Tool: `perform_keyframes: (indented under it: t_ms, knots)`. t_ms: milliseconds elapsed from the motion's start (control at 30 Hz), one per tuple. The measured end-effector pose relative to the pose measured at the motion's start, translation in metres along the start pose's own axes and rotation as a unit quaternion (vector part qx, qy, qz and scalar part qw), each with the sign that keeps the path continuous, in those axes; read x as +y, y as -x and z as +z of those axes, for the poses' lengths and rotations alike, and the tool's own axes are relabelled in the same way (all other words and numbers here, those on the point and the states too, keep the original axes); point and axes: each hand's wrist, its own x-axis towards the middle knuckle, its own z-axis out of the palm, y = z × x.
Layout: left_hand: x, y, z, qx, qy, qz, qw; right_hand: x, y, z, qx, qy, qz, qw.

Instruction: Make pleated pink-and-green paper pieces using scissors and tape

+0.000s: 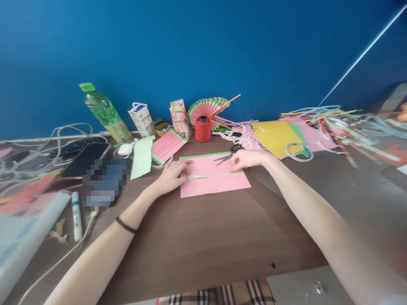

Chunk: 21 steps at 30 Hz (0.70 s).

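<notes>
A pink paper sheet [213, 183] with a green edge along its far side lies flat on the brown table [203, 237]. A thin pale green strip [213, 175] runs across it. My left hand [171, 176] presses on the strip's left end at the sheet's left edge. My right hand [246, 160] pinches the strip's right end. Black-handled scissors [229, 155] lie on the sheet's far edge, just beside my right hand.
Behind the sheet stand a red thread spool [202, 128], a pleated pink paper piece [167, 145], a paper fan [208, 109], cartons and a green bottle [104, 113]. A tape ring [299, 152], yellow paper and paper strips lie right. Phones, cables, a glue stick lie left.
</notes>
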Motion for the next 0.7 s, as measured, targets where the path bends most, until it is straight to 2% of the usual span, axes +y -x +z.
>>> perform_keyframes:
  t_ms: [700]
  knots:
    - [0.0002, 0.0022, 0.0010, 0.014, -0.005, 0.021, 1.000, 0.0013, -0.0022, 0.0002, 0.005, -0.002, 0.012, 1.000]
